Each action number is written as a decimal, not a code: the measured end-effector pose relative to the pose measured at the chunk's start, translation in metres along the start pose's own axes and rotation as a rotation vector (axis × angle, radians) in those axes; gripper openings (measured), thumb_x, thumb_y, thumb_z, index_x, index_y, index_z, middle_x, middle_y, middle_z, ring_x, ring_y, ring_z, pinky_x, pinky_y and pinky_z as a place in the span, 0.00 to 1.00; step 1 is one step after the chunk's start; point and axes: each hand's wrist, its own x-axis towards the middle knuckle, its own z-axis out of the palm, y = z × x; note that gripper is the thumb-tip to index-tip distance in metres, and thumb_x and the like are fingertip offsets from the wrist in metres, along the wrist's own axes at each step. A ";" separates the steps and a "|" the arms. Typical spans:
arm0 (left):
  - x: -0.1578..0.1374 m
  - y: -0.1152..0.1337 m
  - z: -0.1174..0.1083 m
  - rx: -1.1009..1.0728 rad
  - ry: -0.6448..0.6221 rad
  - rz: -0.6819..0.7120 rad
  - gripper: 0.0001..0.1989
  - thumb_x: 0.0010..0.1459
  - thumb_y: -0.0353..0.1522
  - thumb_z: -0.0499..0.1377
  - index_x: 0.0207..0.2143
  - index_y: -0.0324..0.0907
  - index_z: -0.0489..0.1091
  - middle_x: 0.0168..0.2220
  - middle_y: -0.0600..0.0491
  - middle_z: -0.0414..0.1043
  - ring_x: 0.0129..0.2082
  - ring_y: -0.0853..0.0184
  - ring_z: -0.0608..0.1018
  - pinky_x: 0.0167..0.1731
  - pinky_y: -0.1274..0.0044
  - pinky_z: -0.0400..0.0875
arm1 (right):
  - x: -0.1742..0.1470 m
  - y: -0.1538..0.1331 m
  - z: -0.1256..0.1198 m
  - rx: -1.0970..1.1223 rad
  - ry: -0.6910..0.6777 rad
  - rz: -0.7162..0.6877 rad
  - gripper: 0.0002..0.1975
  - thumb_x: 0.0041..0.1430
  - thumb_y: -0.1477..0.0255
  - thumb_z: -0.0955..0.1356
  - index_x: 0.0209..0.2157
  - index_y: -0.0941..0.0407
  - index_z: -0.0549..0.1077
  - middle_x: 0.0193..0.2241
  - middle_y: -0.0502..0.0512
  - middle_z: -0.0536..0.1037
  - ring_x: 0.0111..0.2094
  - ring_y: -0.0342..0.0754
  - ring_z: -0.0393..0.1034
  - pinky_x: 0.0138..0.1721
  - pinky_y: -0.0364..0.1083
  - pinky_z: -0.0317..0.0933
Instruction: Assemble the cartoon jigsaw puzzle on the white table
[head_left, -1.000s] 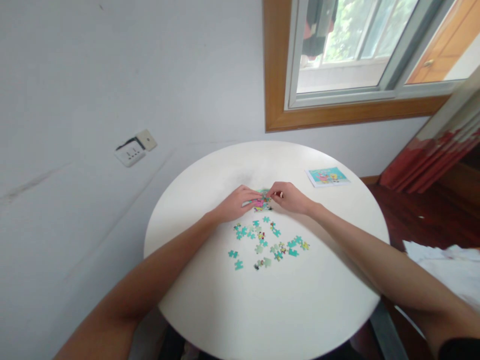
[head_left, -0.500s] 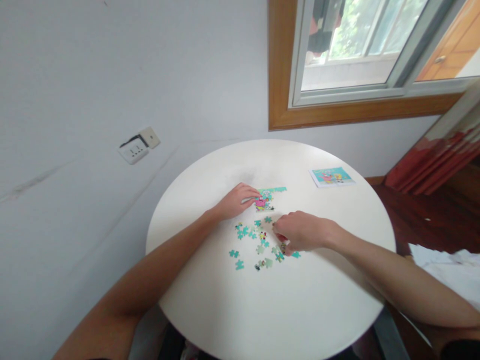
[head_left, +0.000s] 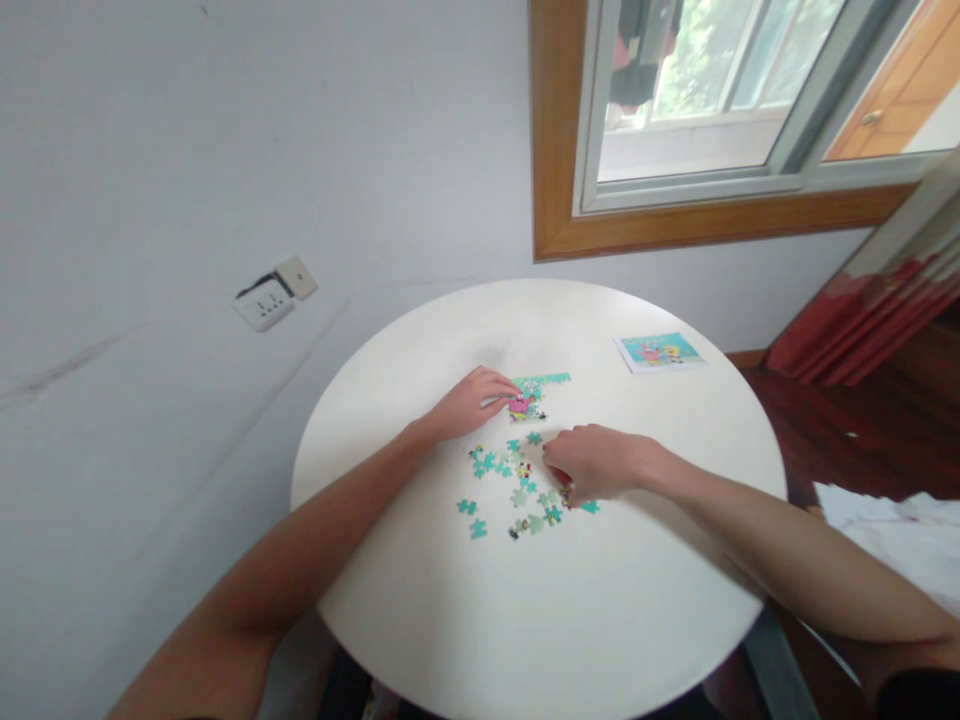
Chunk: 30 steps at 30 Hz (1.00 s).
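My left hand (head_left: 474, 402) lies at the left edge of a partly joined jigsaw puzzle (head_left: 528, 399), fingers stretched out and their tips touching it. The joined part shows a pink cartoon figure and a teal strip along its top. My right hand (head_left: 600, 462) is bent down over the loose puzzle pieces (head_left: 519, 497), to the right of most of them. Its fingers are curled together, and whatever they hold, if anything, is hidden. Several teal and pale green pieces lie scattered below the joined part, some partly covered by the right hand.
All of this rests on a round white table (head_left: 450, 620) against a wall. A picture card (head_left: 660, 353) with the cartoon figures lies at the back right. Beyond are a window (head_left: 690, 100), a red and white curtain (head_left: 840, 310), and white sheets (head_left: 892, 530) at the right.
My right thumb has drawn up slightly towards the fingers, and a teal piece below it sits a little further left. My left hand stays in place on the puzzle. The view has shifted slightly.
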 end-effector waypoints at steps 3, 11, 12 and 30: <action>0.000 0.001 0.000 0.001 -0.004 -0.002 0.13 0.66 0.33 0.54 0.48 0.46 0.76 0.45 0.48 0.77 0.47 0.63 0.74 0.50 0.67 0.66 | -0.001 0.002 -0.001 -0.004 -0.005 -0.005 0.14 0.46 0.65 0.75 0.34 0.57 0.76 0.34 0.59 0.78 0.35 0.53 0.73 0.30 0.45 0.56; 0.000 0.001 -0.001 -0.007 -0.008 -0.005 0.13 0.66 0.33 0.54 0.48 0.46 0.75 0.45 0.48 0.77 0.47 0.63 0.74 0.50 0.68 0.66 | 0.002 0.023 0.001 -0.028 0.077 0.114 0.12 0.45 0.66 0.73 0.34 0.56 0.77 0.32 0.58 0.78 0.32 0.51 0.73 0.29 0.45 0.55; 0.000 0.001 -0.001 -0.007 -0.009 -0.006 0.13 0.66 0.33 0.54 0.48 0.46 0.75 0.46 0.48 0.77 0.47 0.63 0.74 0.51 0.68 0.66 | 0.003 0.029 0.000 -0.027 0.096 0.148 0.12 0.45 0.66 0.73 0.33 0.56 0.77 0.31 0.58 0.78 0.31 0.51 0.72 0.29 0.45 0.55; 0.000 0.005 -0.002 -0.018 -0.030 -0.027 0.13 0.67 0.34 0.54 0.47 0.46 0.76 0.45 0.49 0.77 0.46 0.63 0.74 0.50 0.67 0.66 | 0.021 0.065 0.002 0.207 0.258 0.332 0.10 0.48 0.68 0.74 0.32 0.58 0.76 0.32 0.60 0.79 0.33 0.51 0.73 0.29 0.44 0.57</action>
